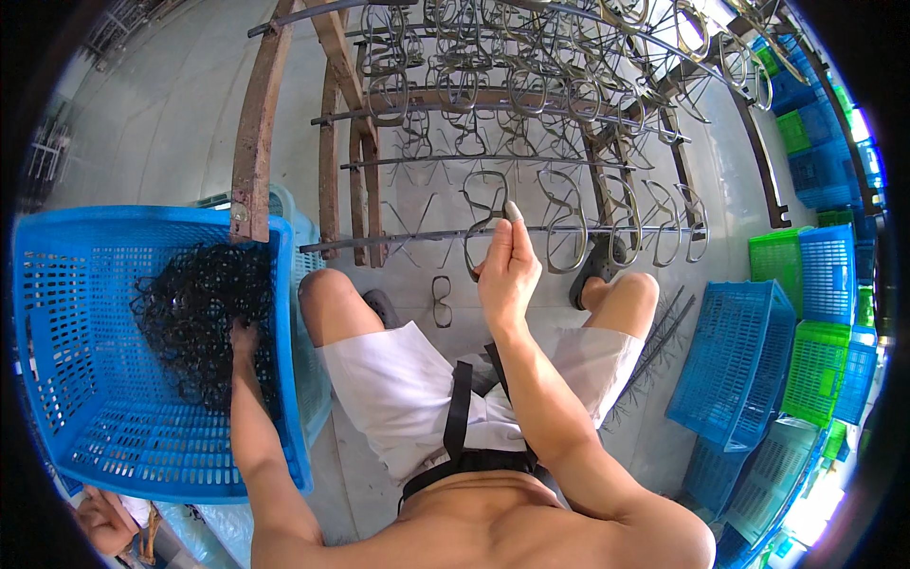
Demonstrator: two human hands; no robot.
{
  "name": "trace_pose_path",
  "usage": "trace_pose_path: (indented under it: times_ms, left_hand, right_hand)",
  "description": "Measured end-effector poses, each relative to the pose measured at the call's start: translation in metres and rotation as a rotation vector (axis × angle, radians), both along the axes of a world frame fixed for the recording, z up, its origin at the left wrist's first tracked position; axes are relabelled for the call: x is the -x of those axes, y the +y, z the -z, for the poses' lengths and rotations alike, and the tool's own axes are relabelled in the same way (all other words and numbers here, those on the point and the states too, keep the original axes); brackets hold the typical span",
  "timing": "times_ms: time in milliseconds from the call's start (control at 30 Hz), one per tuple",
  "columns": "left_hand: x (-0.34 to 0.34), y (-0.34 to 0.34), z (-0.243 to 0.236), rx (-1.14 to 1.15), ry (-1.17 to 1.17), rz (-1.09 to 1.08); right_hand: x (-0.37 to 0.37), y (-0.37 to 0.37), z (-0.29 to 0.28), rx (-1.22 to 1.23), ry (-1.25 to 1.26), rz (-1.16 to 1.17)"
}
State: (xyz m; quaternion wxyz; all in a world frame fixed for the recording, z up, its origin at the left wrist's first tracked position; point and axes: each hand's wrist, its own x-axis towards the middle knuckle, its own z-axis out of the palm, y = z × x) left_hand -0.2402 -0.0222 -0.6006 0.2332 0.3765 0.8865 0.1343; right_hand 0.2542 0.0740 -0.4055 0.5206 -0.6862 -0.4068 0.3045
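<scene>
My right hand (508, 275) is raised in front of a metal rod (408, 237), its fingers pinched on an eyeglass frame (484, 174) at the rod. A grey covering shows on one fingertip. To the right of it, several similar eyeglass frames (567, 220) hang along the same rod. Down at the left, my left hand (244, 339) reaches into a blue plastic basket (85, 379). It touches a tangled heap of thin black frames (194, 308), which hides most of its fingers.
A wooden rack (256, 142) carries rows of rods hung with eyeglass frames ahead of me. One eyeglass frame (442, 302) lies on the floor between my feet. Stacked blue baskets (732, 351) and green baskets (817, 365) stand at the right. Another person's hand (102, 520) shows at lower left.
</scene>
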Motion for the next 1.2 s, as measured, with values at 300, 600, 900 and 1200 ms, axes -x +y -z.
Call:
trace_pose_path:
  times_ms: [300,600,900,1200]
  left_hand:
    - [-0.043,0.035,-0.02,0.023,-0.241,-0.063]
    - [-0.015,0.027,-0.007,-0.103,-0.243,-0.043]
    - [-0.03,0.003,-0.134,-0.21,0.007,-0.179]
    - [-0.087,-0.033,-0.246,-0.587,-0.815,-0.477]
  right_hand:
    - [0.001,0.0,0.0,-0.007,0.015,0.026]
    - [0.004,0.004,0.007,-0.012,0.04,-0.036]
    - [-0.003,-0.007,0.007,-0.113,0.264,-0.118]
    - [-0.004,-0.01,0.005,-0.061,0.327,-0.172]
